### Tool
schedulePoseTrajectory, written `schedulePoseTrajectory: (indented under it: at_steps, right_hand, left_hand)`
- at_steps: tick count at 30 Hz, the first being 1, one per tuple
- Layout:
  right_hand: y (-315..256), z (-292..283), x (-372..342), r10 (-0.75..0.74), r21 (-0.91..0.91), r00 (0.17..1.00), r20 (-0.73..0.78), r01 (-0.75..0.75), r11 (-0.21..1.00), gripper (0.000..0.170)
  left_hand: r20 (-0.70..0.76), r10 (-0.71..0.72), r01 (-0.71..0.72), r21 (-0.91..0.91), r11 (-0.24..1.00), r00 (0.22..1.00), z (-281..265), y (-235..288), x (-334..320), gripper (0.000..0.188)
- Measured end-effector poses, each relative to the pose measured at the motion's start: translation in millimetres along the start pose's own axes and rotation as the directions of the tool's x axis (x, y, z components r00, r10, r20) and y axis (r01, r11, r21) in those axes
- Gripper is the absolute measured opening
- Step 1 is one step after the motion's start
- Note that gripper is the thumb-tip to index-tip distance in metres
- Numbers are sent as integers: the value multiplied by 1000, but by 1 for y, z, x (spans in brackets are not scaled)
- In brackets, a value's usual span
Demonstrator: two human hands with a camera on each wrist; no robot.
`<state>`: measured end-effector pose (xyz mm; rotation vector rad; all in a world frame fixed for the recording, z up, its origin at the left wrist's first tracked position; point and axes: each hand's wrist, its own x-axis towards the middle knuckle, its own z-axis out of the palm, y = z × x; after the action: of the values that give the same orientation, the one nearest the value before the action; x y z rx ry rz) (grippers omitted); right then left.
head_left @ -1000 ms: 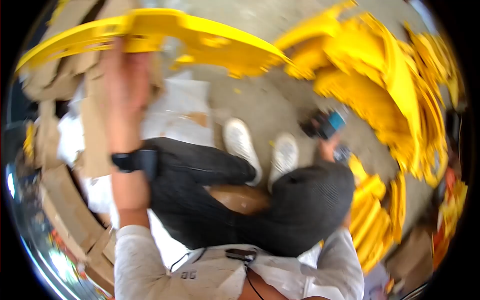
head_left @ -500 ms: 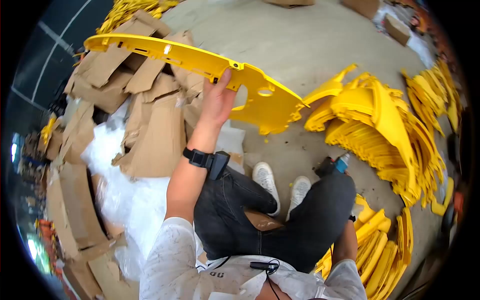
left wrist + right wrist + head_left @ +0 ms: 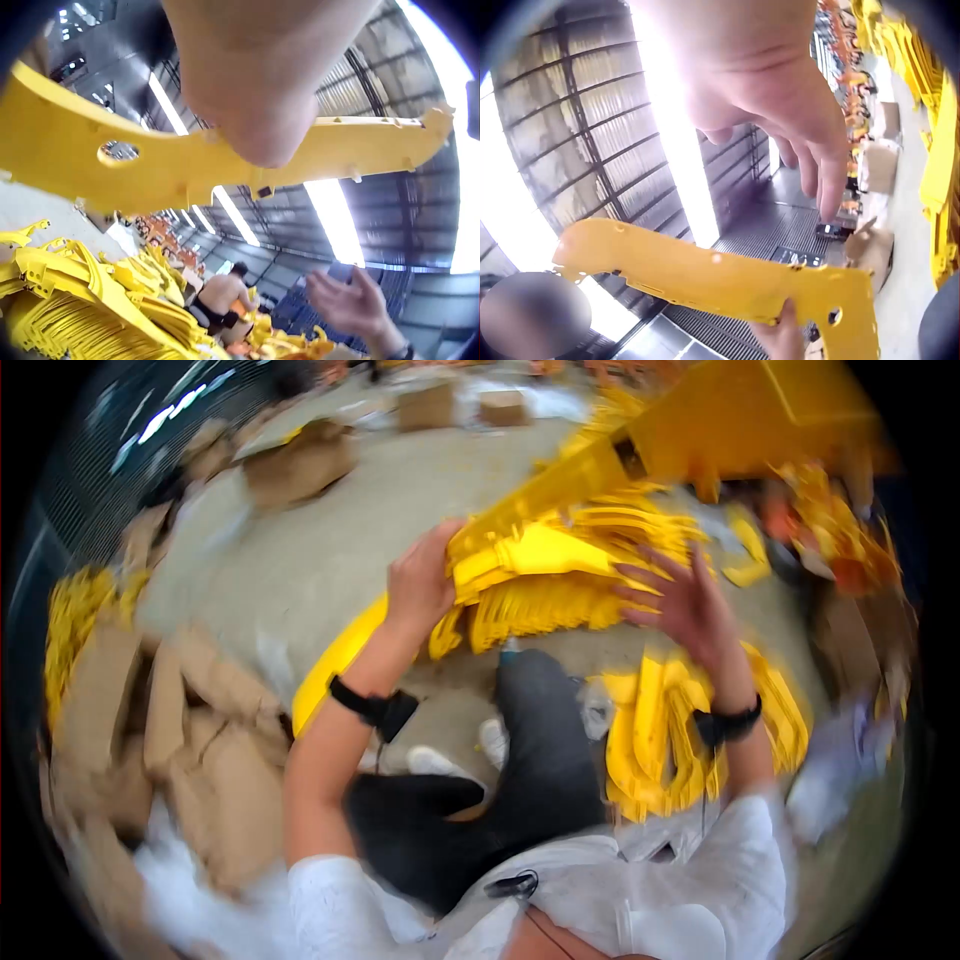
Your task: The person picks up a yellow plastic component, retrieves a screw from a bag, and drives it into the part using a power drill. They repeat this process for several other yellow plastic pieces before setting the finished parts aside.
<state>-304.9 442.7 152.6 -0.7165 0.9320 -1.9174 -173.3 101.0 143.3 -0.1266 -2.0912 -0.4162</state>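
My left hand (image 3: 422, 580) grips a long curved yellow plastic panel (image 3: 740, 430) by its edge, and the panel rises across the head view toward the upper right. In the left wrist view the panel (image 3: 157, 169) shows a round hole and small tabs. My right hand (image 3: 680, 605) is raised beside the panel with fingers spread and holds nothing. The right wrist view shows it apart from the panel (image 3: 682, 274). Beyond my knees lies a stack of similar yellow panels (image 3: 545, 605). A teal-tipped tool (image 3: 510, 647) is mostly hidden behind my knee.
Smaller yellow parts (image 3: 650, 740) lie in a pile by my right leg. Flattened cardboard (image 3: 220, 790) and white wrapping (image 3: 190, 865) cover the floor to my left. Cardboard boxes (image 3: 425, 408) stand farther off. Another person (image 3: 221, 292) sits among yellow parts in the background.
The left hand has swung the yellow panel from the left over to the right and turned it. My right hand, earlier low by the tool, has come up beside the panel. The head view has turned.
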Motion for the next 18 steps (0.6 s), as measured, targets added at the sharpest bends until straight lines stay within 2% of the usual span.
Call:
schedulePoseTrajectory:
  at_steps: [1,2,3,4,6,7,8,10,12,13,14,15,16,18]
  right_hand:
    - [-2,19,-17,73,66,997,-22,-71,995,78]
    - [2,29,-35,-15,13,977,215,12,1000,85]
    - [-12,22,-44,276,150,961,-19,-270,951,86]
    - [-20,52,-68,204,-106,979,17,-201,974,84]
    - [-16,44,-87,171,8,983,-66,-171,985,84]
    - [-16,26,-93,206,153,967,149,-228,962,73]
    - [-8,11,-101,192,153,973,131,-211,965,73]
    - [-5,-5,-120,166,-129,986,13,-163,978,69]
    - [11,-1,-138,325,-143,945,-36,-327,934,70]
    - [28,-6,-145,374,-41,919,-125,-382,923,67]
    - [45,-11,-150,431,67,878,-207,-427,902,65]
    - [56,-12,-156,457,135,865,-210,-437,889,62]
    - [63,-14,-162,450,141,867,-213,-429,892,62]
    - [68,-19,-168,404,157,914,-30,-394,905,60]
  left_hand:
    - [71,94,-90,-62,994,993,10,15,-18,39]
    - [49,303,-307,107,946,952,24,14,-18,45]
    - [72,424,-430,203,880,903,32,21,-11,47]
    - [141,483,-503,202,840,864,36,32,-2,44]
    - [243,425,-464,128,877,872,42,41,7,39]
    - [224,451,-482,110,869,864,49,44,14,39]
    - [240,479,-507,68,859,844,55,41,10,37]
    - [251,525,-549,36,835,814,54,49,14,35]
    - [283,712,-763,154,628,643,49,66,13,33]
    - [288,723,-775,149,615,629,50,71,14,33]
    - [292,764,-816,144,560,575,52,76,14,34]
    - [293,800,-851,138,506,523,55,81,13,35]
    - [292,806,-856,131,500,515,58,86,12,35]
    - [280,829,-874,112,473,485,64,91,14,38]
